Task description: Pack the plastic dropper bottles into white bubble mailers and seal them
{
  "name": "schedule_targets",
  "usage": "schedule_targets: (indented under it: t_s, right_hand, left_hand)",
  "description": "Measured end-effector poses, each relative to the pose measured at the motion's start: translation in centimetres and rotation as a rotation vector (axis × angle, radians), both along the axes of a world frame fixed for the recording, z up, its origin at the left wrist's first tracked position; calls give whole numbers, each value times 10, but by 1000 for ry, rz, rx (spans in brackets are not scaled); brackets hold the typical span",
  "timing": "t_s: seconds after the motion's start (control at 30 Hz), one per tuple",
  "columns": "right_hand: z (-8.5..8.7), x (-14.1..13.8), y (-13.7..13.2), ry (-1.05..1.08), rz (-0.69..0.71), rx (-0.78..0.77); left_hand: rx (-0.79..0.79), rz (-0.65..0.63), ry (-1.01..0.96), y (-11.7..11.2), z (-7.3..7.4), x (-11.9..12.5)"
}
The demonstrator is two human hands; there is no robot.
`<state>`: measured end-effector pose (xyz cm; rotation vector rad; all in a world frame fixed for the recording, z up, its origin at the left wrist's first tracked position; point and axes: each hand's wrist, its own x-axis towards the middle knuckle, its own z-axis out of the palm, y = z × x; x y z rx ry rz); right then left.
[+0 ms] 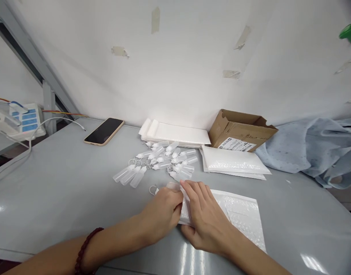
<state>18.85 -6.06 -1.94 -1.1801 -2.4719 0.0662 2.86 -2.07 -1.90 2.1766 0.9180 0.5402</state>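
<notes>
A white bubble mailer [245, 214] lies on the grey table in front of me, its left end between my two hands. My left hand [164, 212] is closed at that end, fingers curled against the mailer's edge; the fingertips are hidden. My right hand [206, 219] grips the same end from above, fingers over the top and thumb tucked low. Just behind my left hand, a small dropper bottle with a white ring [153, 190] is partly covered. Farther back lies a loose heap of clear plastic dropper bottles [161, 165] with white caps and rings.
Behind the bottles is a stack of white mailers [181, 133]. To their right stand an open cardboard box [244, 131] and two filled-looking mailers [235, 160]. Light blue cloth [309, 147] drapes over the right edge. A phone [104, 131] and a power strip [23, 120] are left.
</notes>
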Motion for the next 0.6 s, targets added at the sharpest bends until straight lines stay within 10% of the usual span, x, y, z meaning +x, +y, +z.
schedule_targets:
  t_s: [0.3, 0.43, 0.6]
  right_hand:
    - [10, 12, 4, -48, 2, -119]
    - [19, 25, 10, -44, -31, -151]
    - [27, 30, 11, -9, -49, -163]
  left_hand:
    - [-5, -226, 140, 9, 29, -16]
    - [92, 57, 112, 19, 31, -22]
    - [-358, 299, -7, 24, 28, -18]
